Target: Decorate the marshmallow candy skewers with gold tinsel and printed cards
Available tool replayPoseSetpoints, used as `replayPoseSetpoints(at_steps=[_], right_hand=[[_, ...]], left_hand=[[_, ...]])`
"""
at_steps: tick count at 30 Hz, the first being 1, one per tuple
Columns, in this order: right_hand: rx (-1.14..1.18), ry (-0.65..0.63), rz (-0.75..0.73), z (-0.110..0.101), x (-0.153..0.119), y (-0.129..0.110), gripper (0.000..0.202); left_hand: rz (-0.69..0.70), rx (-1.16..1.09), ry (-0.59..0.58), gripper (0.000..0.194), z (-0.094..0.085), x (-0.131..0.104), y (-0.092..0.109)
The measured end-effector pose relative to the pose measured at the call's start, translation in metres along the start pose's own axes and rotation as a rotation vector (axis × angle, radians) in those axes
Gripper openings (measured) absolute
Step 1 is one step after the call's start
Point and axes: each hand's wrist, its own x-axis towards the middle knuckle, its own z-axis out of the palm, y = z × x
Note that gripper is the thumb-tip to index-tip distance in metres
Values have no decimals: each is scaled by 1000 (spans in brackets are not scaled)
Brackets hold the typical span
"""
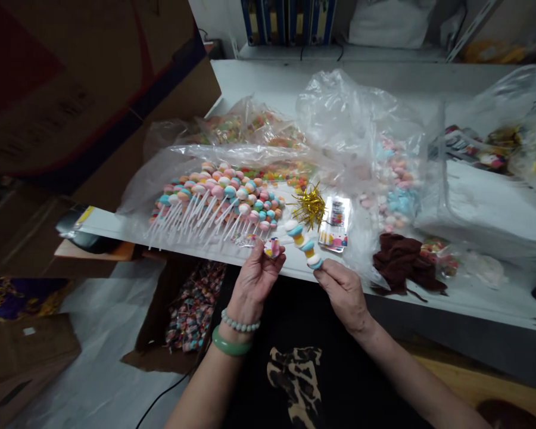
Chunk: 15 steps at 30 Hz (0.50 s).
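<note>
My right hand grips the lower end of a candy skewer with white, blue and yellow pieces, tilted over the table's front edge. Between the fingertips of my left hand is a small colourful printed piece, which looks like a tag or wrapper. Just beyond the left hand lie many candy lollipops, their white sticks pointing toward me. A bunch of gold twist ties rests past the skewer, beside a stack of printed cards.
Clear plastic bags hold gummy candies at the back and pastel candies at right. A brown cloth lies near the front edge. A large carton stands at left; below, an open box holds wrapped pieces.
</note>
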Motion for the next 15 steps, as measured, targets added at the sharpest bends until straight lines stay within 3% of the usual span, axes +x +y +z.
replayPoseSetpoints(at_steps=[6, 15], right_hand=[[-109, -67, -161, -1, -7, -5, 23], [-359, -82, -219, -2, -13, 12, 23]], left_hand=[[75, -59, -90, 15, -1, 1, 1], [175, -10, -23, 11, 3, -9, 7]])
